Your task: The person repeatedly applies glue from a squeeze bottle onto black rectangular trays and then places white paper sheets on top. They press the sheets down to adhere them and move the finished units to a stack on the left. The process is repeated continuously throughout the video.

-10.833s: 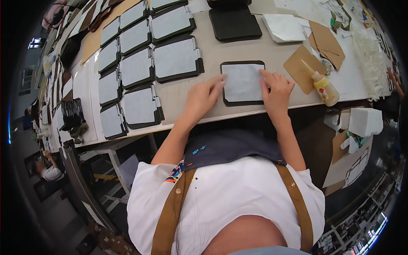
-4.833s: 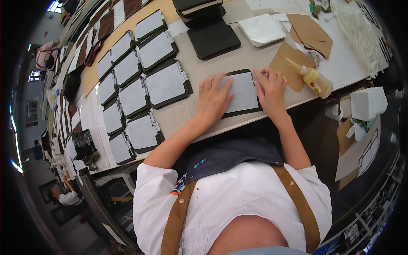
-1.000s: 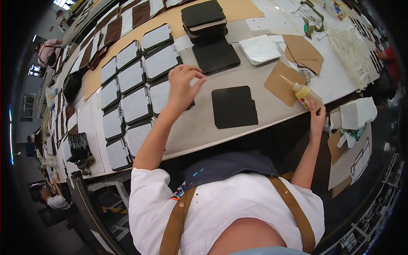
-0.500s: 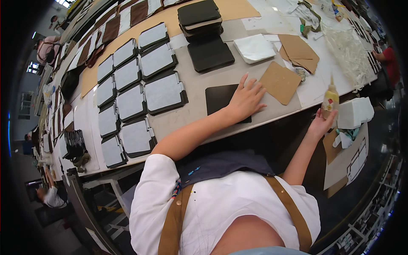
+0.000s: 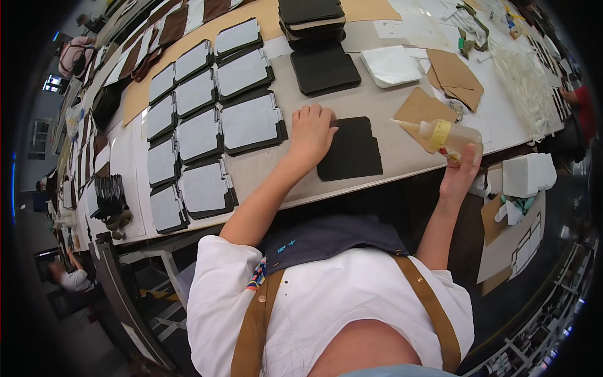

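Note:
A flat black panel (image 5: 352,151) with a stepped right side lies near the table's front edge. At its upper left corner rests my left hand (image 5: 312,135), fingers side by side on the tabletop and loosely bent, the thumb touching the panel's edge. My right hand (image 5: 463,173) is closed around the base of a squeeze bottle (image 5: 461,135), translucent with a yellow band and a long pointed nozzle. The bottle is tipped nearly sideways, nozzle toward the left, above a tan card (image 5: 418,107) that it partly covers.
Rows of black pieces topped with pale grey sheets (image 5: 251,122) fill the table's left. Behind the panel stand a stack of black panels (image 5: 312,19), a white pad (image 5: 391,66) and tan cards (image 5: 458,75). A white bundle (image 5: 527,174) sits beyond the table edge at right.
My left hand has moved left off the panel's middle, its fingers drawing together. My right hand has raised the bottle leftward over the table and tipped it from upright to nearly sideways.

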### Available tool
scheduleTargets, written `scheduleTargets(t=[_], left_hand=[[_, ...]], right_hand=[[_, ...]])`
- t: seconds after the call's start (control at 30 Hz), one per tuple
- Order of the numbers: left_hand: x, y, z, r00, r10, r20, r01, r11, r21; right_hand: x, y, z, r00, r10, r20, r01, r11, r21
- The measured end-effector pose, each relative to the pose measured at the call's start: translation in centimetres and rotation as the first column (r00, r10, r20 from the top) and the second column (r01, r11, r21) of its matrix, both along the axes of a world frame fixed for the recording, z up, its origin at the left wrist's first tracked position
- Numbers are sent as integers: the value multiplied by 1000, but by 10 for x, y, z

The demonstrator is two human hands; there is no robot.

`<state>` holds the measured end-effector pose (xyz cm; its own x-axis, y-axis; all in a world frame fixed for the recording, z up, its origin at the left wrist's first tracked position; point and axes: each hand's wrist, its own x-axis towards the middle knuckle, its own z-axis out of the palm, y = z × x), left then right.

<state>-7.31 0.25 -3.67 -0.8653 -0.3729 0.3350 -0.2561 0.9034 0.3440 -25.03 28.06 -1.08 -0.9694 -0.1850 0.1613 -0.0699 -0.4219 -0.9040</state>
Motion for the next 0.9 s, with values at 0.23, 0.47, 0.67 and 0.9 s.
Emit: scheduleTargets(t=[0.23, 0.47, 0.67, 0.9], left_hand=[[12, 3, -4, 998, 37, -59, -33, 998, 62], [56, 27, 5, 996, 86, -8, -85, 996, 39], [66, 28, -4, 991, 137, 8, -137, 989, 54], [66, 31, -9, 987, 158, -23, -157, 986, 58]], right_hand=[[39, -27, 2, 978, 83, -193, -25, 958, 286], [53, -35, -1, 929, 100, -356, 50, 919, 390], [56, -40, -5, 921, 75, -381, 94, 909, 406], [56, -40, -7, 919, 62, -391, 120, 898, 424]])
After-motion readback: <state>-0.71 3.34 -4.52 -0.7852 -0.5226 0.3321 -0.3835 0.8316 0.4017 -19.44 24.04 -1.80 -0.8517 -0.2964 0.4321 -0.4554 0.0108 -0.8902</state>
